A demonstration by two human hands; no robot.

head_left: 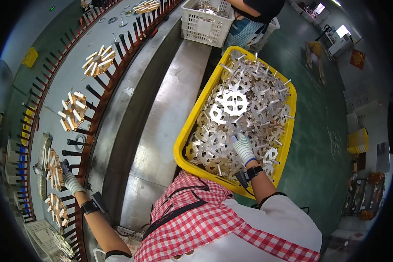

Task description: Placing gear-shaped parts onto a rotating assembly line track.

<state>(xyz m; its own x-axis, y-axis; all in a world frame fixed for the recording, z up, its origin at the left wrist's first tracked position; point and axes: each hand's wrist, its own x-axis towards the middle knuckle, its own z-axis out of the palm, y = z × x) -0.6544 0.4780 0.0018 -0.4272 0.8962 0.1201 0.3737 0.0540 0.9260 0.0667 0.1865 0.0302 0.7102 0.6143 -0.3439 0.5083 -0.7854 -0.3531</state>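
Observation:
My left hand (71, 180), in a striped glove with dark fingertips, is at the rack on the left. Its fingers close at the edge of a copper-coloured toothed disc (54, 169) with white pegs. A similar disc (57, 210) lies just nearer. My right hand (243, 149), in a striped glove with blue on the fingers, reaches into a yellow bin (182, 135). Fingers and thumb are drawn together on a silver toothed disc (236, 125) with pegs; the fingertips are partly hidden. Bright silver discs (234, 103) lie just beyond, on a heap of similar parts.
A curved rack (101, 111) with dark upright rods runs along the left; more copper-coloured discs (73, 111) sit there. A steel bench (161, 109) separates it from the bin. At the far end stand a white crate (205, 27) of metal parts and another person (257, 13).

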